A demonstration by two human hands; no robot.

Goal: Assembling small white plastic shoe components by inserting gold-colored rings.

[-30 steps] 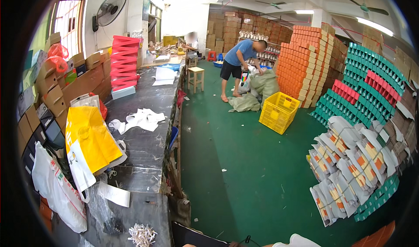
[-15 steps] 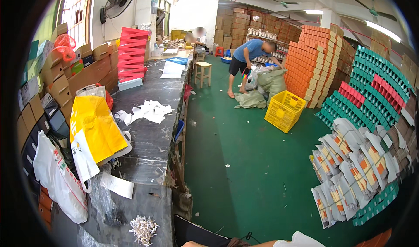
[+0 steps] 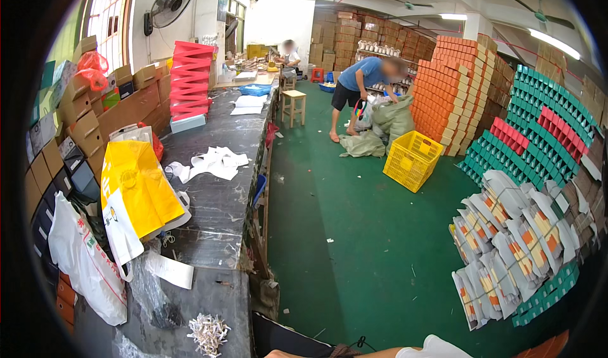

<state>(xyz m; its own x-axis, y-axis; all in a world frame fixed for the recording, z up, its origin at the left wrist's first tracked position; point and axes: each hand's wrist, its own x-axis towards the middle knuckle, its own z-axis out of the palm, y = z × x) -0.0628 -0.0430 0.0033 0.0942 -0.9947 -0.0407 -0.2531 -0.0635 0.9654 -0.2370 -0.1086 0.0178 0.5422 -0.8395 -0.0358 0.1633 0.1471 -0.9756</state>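
Note:
Neither of my hands shows in the picture. At the lower edge there is a strip of bare skin (image 3: 373,353) beside pale cloth (image 3: 437,347); whether it is an arm or a leg I cannot tell. On the near end of the long dark workbench (image 3: 209,231) lies a heap of small whitish pieces (image 3: 208,334), too small to name. Behind it are crumpled clear plastic (image 3: 155,295) and a white paper slip (image 3: 170,270). A yellow-and-white bag (image 3: 142,181) stands farther back, with a white plastic bag (image 3: 88,263) to its left.
White cut sheets (image 3: 212,163) and stacked pink boxes (image 3: 190,79) sit along the bench. On the green floor stand a yellow crate (image 3: 413,162) and a wooden stool (image 3: 293,108). A co-worker in blue (image 3: 364,76) bends over a sack (image 3: 394,116). Bundled grey packs (image 3: 506,250) are at right.
The co-worker's outstretched arm has drawn in toward the sack's top, and their head has shifted slightly right. The bare skin at the lower edge shows a little more. The bench items stay put.

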